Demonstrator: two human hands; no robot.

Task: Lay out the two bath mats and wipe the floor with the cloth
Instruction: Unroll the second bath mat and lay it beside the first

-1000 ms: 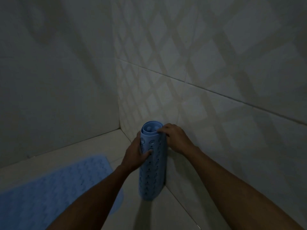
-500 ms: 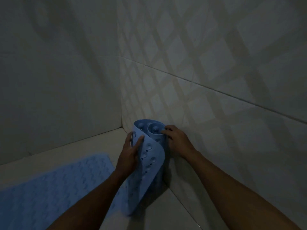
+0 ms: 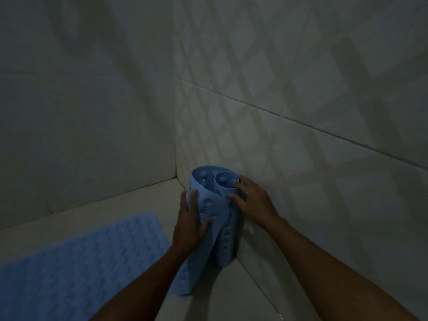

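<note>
Low center: half-rolled mat point(image 3: 212, 208) standing up. L hand point(image 3: 191, 224) gripping loose flap, R hand point(image 3: 252, 202) pinching roll top (thumb on side). Flat mat point(image 3: 76, 262) lower left.

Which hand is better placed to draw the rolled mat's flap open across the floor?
Left. The left hand holds the loose flap on the floor side; the right hand pins the roll by the wall.
</note>
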